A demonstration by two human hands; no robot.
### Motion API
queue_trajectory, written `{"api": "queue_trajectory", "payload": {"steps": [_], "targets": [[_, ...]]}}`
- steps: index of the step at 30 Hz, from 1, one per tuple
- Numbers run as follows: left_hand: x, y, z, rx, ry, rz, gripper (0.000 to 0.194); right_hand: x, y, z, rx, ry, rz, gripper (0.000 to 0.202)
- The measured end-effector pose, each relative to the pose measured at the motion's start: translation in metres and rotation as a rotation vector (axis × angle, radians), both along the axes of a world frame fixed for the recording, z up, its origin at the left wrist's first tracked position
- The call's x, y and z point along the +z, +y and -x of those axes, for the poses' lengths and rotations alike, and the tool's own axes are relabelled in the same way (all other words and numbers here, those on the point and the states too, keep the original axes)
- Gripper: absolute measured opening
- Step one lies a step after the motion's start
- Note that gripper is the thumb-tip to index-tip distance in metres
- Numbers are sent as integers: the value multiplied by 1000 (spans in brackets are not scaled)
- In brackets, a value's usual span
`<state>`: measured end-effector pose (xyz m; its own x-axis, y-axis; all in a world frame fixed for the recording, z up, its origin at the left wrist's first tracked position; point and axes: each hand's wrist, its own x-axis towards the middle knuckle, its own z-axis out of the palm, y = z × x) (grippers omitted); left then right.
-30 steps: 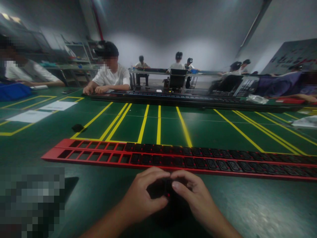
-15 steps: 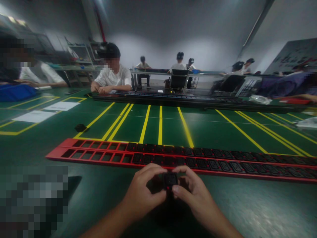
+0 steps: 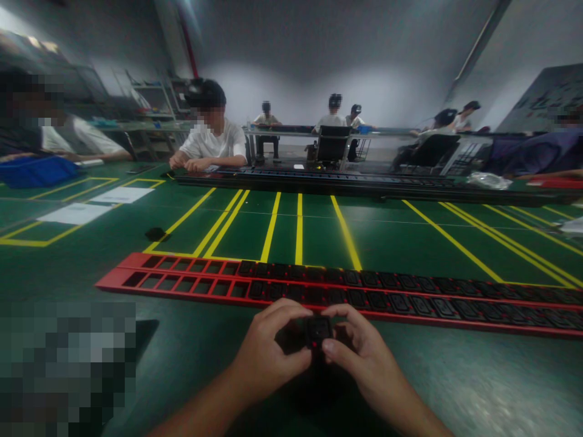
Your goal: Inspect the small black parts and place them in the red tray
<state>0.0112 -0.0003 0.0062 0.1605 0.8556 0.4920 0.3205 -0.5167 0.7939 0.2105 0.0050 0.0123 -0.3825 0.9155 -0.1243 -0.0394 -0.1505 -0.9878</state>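
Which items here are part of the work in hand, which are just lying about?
In hand:
- small black socket insert, pinched by left hand and right hand
- long red slotted metal strips, partly filled

Lying about:
- loose black part
- white paper sheets
- blue bin

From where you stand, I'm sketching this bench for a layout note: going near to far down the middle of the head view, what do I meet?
Small black socket insert pinched between left hand and right hand → long red slotted strip → yellow-lined green tabletop → long black strip → black chair.
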Motion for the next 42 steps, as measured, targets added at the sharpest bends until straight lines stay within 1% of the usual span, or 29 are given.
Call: {"api": "queue_trajectory", "payload": {"steps": [7,15,20,26,30,32,35,36,39,42], "targets": [[1,-1,0,-11,-15,12,39,-2,1,0,-16,-3,0,34],[-2,1,0,-20,-12,-8,39,-1,1,0,-43,-32,-24,34],[-2,0,0,-20,-12,-15,37,0,3,0,-97,-27,-32,31],[-2,-1,0,-10,16,40,25,4,6,-1,-170,-100,-101,20],[-2,-1,0,-7,31,70,18,5,8,-1,-162,-148,-144,14],[-3,-1,0,-25,20,64,26,5,8,-1,-147,-146,-142,13],[-3,-1,0,-68,20,30,51,3,6,-2,-128,-133,-131,13],[-3,-1,0,-82,27,15,54,2,6,-2,-122,-129,-129,13],[-3,-1,1,-96,36,-16,49,0,5,-3,-104,-109,-114,15],[-1,-1,2,-66,34,-7,43,0,5,-3,-72,-82,-100,21]]}}
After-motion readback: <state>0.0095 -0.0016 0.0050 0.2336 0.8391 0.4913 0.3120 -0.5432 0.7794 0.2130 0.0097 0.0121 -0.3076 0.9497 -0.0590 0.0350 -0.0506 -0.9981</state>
